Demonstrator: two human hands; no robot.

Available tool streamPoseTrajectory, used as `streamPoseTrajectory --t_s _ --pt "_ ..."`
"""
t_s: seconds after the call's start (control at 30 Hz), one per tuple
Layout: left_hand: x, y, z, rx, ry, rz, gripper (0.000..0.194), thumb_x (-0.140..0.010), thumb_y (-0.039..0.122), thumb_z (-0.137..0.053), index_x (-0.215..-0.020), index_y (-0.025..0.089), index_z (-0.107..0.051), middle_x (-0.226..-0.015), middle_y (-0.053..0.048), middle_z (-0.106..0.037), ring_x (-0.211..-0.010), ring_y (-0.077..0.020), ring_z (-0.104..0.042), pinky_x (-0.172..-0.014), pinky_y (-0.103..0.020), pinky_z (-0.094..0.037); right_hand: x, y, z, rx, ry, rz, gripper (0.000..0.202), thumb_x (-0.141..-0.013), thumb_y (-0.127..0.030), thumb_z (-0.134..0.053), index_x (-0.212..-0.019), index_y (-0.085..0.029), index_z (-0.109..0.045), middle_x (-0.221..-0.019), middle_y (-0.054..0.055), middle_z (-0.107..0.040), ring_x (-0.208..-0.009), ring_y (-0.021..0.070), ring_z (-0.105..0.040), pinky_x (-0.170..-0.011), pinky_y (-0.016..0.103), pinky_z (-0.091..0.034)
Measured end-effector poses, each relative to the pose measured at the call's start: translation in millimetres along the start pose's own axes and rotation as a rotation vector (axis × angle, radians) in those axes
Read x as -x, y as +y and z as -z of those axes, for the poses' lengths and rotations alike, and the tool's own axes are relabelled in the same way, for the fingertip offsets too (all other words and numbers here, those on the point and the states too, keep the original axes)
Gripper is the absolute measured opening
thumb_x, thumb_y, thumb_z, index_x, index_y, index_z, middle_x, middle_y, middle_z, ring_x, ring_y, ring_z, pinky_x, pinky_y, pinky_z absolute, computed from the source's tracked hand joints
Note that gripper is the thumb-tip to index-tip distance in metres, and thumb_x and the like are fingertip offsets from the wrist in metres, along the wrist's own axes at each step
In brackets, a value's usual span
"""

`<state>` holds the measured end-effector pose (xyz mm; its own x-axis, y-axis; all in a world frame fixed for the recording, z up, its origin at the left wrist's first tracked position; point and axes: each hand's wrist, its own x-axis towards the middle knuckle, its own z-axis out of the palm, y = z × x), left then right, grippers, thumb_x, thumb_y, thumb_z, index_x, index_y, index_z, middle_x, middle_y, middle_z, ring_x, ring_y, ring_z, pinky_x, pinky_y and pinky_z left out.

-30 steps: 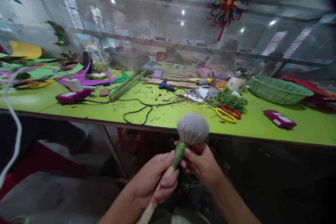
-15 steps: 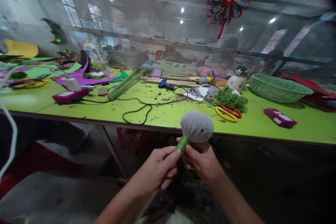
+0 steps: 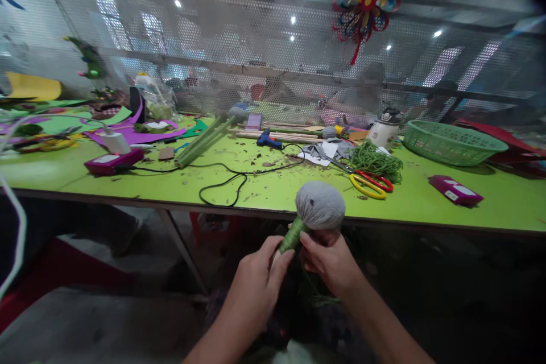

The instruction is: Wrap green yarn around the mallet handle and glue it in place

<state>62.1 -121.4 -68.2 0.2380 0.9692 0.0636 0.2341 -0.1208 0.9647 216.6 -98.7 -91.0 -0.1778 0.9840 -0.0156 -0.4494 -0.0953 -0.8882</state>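
Left hand slid up the stick, both hands now pinching green-wrapped neck under grey ball head, right hand alongside, below worktop edge; mid-wrap, next turn probably needs tension.

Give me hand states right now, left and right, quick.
Left hand: closed on the green-wrapped stem below the grey fabric ball.
Right hand: closed, fingers pinching the same stem just under the ball.
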Motion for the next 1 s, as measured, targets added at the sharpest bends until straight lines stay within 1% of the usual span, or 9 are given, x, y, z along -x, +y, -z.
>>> streamPoseTrajectory --t_s 0.1,0.23,0.43,0.53,0.67,0.73,0.8,0.9,1.0 --pt "2 1 0.4 -0.015 0.008 -0.027 0.024 -0.087 0.038 -0.052 -0.095 0.019 -0.064 -0.063 0.002 -0.054 -0.060 -0.0114 -0.050 -0.057 -0.018 -0.040 -1 0 2 -0.011 -0.044 0.028 0.015 -0.075 -0.027 -0.073 -0.075 -0.013 -0.067 -0.044 -0.010 -0.032 -0.039 0.0033 -0.024 -0.037 0.017 -0.025" --pt "2 3 6.8 0.415 -0.294 0.274 0.033 -0.088 0.046 -0.045 -0.089 0.016 -0.060 -0.046 0.010 -0.032 -0.034 -0.0041 -0.019 -0.032 -0.016 -0.017 2 -2 5 -0.019 -0.110 0.044 0.022 -0.076 -0.025 -0.072 -0.095 -0.014 -0.069 -0.049 -0.006 -0.040 -0.040 0.0042 -0.028 -0.038 0.018 -0.025" --pt "2 2 11.1 0.818 -0.528 0.410 0.030 -0.093 0.039 -0.038 -0.094 0.017 -0.058 -0.044 0.010 -0.035 -0.029 -0.0032 -0.017 -0.030 -0.016 -0.014 6 -5 4 -0.012 -0.152 0.017 0.027 -0.079 -0.027 -0.069 -0.103 -0.014 -0.067 -0.050 -0.004 -0.048 -0.040 0.0051 -0.033 -0.040 0.020 -0.026" --pt "1 0 6.6 0.642 -0.438 0.366 0.036 -0.092 0.044 -0.035 -0.095 0.016 -0.058 -0.043 0.007 -0.041 -0.029 -0.0049 -0.024 -0.030 -0.017 -0.017 5 -5 2 -0.007 -0.110 0.003 0.021 -0.079 -0.029 -0.069 -0.094 -0.014 -0.068 -0.049 -0.004 -0.049 -0.040 0.0056 -0.035 -0.039 0.019 -0.026" --pt "1 -3 -1.4 0.115 -0.043 0.079 0.029 -0.087 0.042 -0.051 -0.095 0.017 -0.061 -0.062 0.002 -0.055 -0.051 -0.0091 -0.048 -0.048 -0.018 -0.036 1 -2 1 -0.040 -0.028 0.053 0.013 -0.075 -0.025 -0.073 -0.075 -0.014 -0.066 -0.042 -0.010 -0.033 -0.037 0.0028 -0.025 -0.037 0.017 -0.025" --pt "1 -5 -3.8 0.014 0.041 -0.046 0.023 -0.085 0.038 -0.056 -0.096 0.018 -0.063 -0.070 0.001 -0.057 -0.064 -0.0111 -0.051 -0.060 -0.019 -0.040 -1 0 2 -0.042 -0.040 0.078 0.012 -0.074 -0.023 -0.074 -0.075 -0.014 -0.067 -0.042 -0.010 -0.033 -0.037 0.0022 -0.023 -0.037 0.016 -0.022" --pt "1 -5 -3.9 0.115 -0.036 0.027 0.027 -0.086 0.040 -0.052 -0.093 0.017 -0.064 -0.061 0.003 -0.050 -0.052 -0.0086 -0.044 -0.050 -0.018 -0.037 0 0 4 -0.028 -0.049 0.075 0.015 -0.073 -0.025 -0.074 -0.082 -0.014 -0.069 -0.046 -0.008 -0.039 -0.038 0.0028 -0.026 -0.037 0.016 -0.023" --pt "3 -1 1.3 0.426 -0.286 0.284 0.036 -0.088 0.048 -0.044 -0.091 0.016 -0.061 -0.049 0.009 -0.035 -0.034 -0.0040 -0.021 -0.032 -0.016 -0.018 4 -1 6 -0.014 -0.062 0.035 0.029 -0.073 -0.029 -0.074 -0.098 -0.014 -0.070 -0.050 -0.004 -0.047 -0.040 0.0044 -0.033 -0.038 0.018 -0.027" --pt "3 5 8.1 0.644 -0.442 0.394 0.036 -0.089 0.047 -0.043 -0.097 0.016 -0.059 -0.047 0.010 -0.035 -0.031 -0.0030 -0.019 -0.030 -0.015 -0.014 9 -3 7 0.004 -0.052 -0.002 0.037 -0.072 -0.034 -0.074 -0.103 -0.013 -0.069 -0.047 -0.005 -0.045 -0.039 0.0058 -0.035 -0.039 0.019 -0.030"
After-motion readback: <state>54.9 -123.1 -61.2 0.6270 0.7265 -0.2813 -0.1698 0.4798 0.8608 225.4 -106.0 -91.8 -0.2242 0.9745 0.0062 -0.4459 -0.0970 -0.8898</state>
